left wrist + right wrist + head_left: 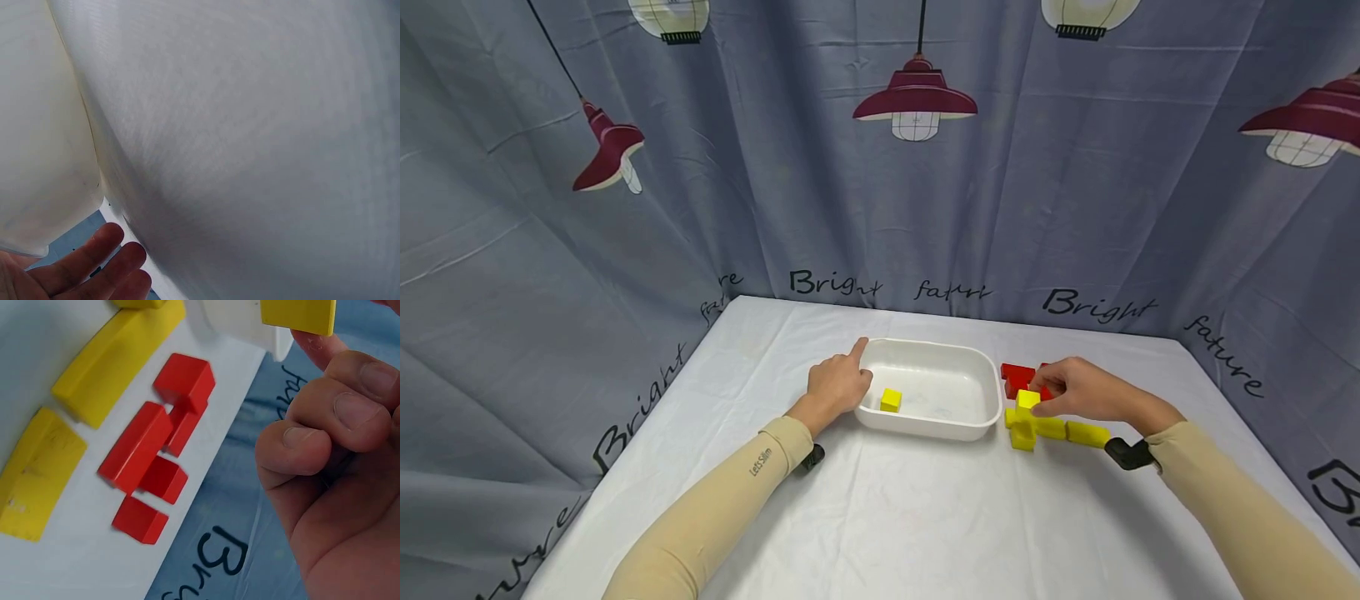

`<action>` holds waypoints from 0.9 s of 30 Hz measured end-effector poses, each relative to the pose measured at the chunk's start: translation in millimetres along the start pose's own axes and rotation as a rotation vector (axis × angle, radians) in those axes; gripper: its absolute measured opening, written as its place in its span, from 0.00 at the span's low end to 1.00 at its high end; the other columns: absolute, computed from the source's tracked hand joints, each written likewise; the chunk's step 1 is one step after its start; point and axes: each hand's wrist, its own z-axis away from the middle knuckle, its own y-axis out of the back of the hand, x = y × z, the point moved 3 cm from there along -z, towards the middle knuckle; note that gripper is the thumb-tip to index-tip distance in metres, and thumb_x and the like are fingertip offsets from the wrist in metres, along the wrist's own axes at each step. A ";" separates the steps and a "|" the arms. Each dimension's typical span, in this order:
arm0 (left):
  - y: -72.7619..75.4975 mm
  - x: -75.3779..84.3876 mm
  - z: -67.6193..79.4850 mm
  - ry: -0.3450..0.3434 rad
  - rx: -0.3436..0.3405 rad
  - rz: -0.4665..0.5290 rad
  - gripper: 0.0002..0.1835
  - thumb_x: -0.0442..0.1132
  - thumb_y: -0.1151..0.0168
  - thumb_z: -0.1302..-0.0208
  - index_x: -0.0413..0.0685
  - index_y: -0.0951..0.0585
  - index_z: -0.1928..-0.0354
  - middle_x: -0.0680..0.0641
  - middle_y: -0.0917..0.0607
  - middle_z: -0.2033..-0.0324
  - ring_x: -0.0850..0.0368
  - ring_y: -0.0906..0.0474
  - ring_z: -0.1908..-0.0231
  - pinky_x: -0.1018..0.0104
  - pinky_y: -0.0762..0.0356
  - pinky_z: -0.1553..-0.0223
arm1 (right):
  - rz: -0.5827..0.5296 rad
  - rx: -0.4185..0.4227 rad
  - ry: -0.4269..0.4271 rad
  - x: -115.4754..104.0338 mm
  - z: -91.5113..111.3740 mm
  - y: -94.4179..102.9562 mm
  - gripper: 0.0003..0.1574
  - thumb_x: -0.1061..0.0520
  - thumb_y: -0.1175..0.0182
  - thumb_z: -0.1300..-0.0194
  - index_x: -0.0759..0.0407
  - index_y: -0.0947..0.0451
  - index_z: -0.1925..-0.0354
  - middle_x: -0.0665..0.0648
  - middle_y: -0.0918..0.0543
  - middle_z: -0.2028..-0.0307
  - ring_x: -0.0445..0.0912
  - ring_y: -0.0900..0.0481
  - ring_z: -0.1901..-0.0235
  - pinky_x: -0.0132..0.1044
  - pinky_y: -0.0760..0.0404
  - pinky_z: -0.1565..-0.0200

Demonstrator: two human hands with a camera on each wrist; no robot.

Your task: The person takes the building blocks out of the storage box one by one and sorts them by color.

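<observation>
My right hand (1086, 390) pinches a yellow cube (1028, 401) between thumb and fingertips, held above other yellow blocks (1051, 427). In the right wrist view the pinched cube shows at the top edge, the remaining fingers curled loosely below it. A white basin (891, 426) stands left of that hand, with a single yellow block (891, 401) lying inside. My left hand (838, 383) rests at the basin's left rim, index finger stretched out along it. In the left wrist view several fingers (94, 256) extend loosely beside the basin's outer wall; the thumb is hidden there.
Several red blocks (137, 447) lie behind the yellow ones, right of the basin. Two longer yellow pieces (119, 369) lie in a row. A white cloth (910, 508) covers the table, with a grey printed curtain (820, 200) behind.
</observation>
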 end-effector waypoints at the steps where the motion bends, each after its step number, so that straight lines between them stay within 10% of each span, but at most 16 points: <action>1: 0.1 0.1 0.0 0.000 0.000 0.000 0.33 0.48 0.52 0.28 0.60 0.42 0.22 0.41 0.13 0.52 0.46 0.16 0.63 0.50 0.22 0.65 | 0.005 0.000 -0.010 2.3 1.2 -0.3 0.18 0.49 0.25 0.45 0.56 0.18 0.61 0.50 0.35 0.81 0.45 0.33 0.76 0.35 0.34 0.72; 27: 1.4 1.1 1.4 0.005 0.001 0.017 0.33 0.48 0.52 0.29 0.61 0.42 0.22 0.40 0.13 0.53 0.45 0.16 0.62 0.49 0.22 0.64 | -0.020 0.002 -0.079 41.5 26.8 -20.8 0.18 0.50 0.25 0.46 0.56 0.17 0.59 0.49 0.32 0.80 0.44 0.32 0.74 0.34 0.35 0.72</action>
